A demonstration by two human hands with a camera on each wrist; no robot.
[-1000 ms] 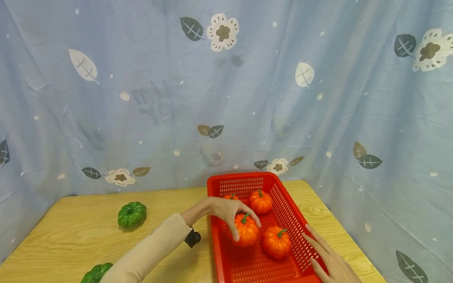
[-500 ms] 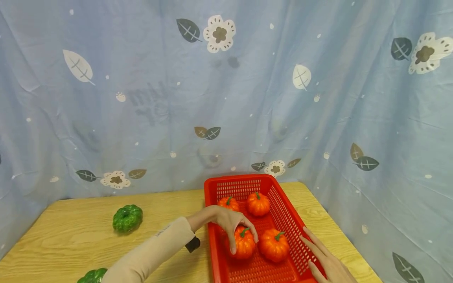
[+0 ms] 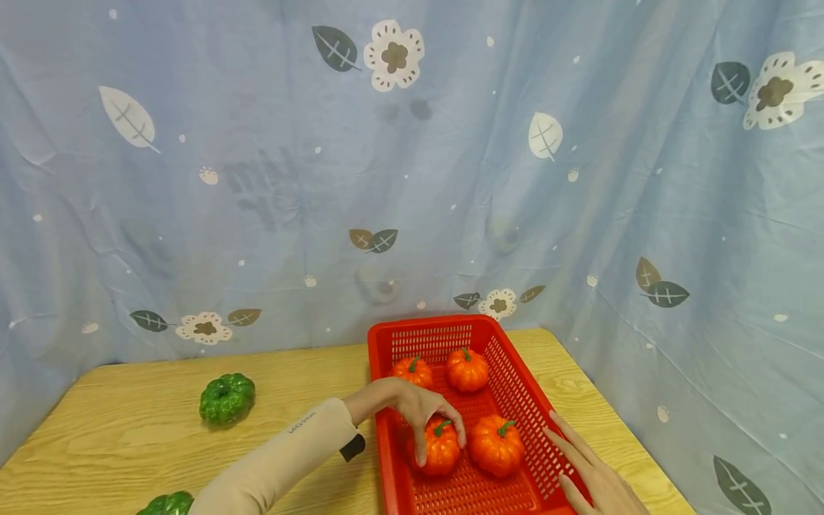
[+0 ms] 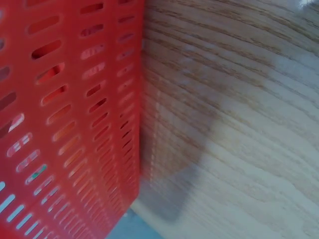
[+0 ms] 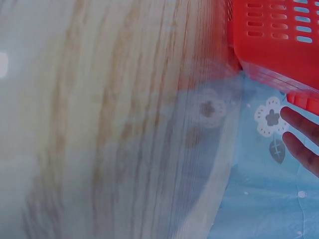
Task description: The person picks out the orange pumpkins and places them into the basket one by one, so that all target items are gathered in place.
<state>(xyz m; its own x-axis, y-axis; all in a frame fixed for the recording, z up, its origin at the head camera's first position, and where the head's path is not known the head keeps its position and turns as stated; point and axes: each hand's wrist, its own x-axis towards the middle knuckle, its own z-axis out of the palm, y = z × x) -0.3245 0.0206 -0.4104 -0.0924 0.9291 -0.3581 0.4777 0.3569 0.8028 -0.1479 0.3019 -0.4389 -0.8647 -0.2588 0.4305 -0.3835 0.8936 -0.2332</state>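
Note:
A red plastic basket [image 3: 383,458] with slotted walls stands on the table. Inside its front left part, my left hand [image 3: 418,409] curls thumb and fingers round a small orange pumpkin [image 3: 444,450] with a green stem. Right beside it sits a second orange pumpkin [image 3: 497,446]. Two more, a back left pumpkin [image 3: 412,372] and a back right pumpkin [image 3: 467,370], lie farther in; the hand and wrist partly cover the former. My right hand [image 3: 599,476] lies at the basket's right rim with fingers extended. The left wrist view has only the basket's outer wall [image 4: 75,114] and tabletop.
To the left on the wooden table [image 3: 309,379] lies a green pumpkin [image 3: 227,399]. Another green pumpkin [image 3: 167,503] shows at the bottom edge, partly behind the left sleeve [image 3: 283,447]. A blue patterned curtain [image 3: 290,179] hangs behind and to the right.
My left hand has lowered with the orange pumpkin toward the basket's floor, its fingers still round it. The right hand stays at the rim. The head view has shifted slightly.

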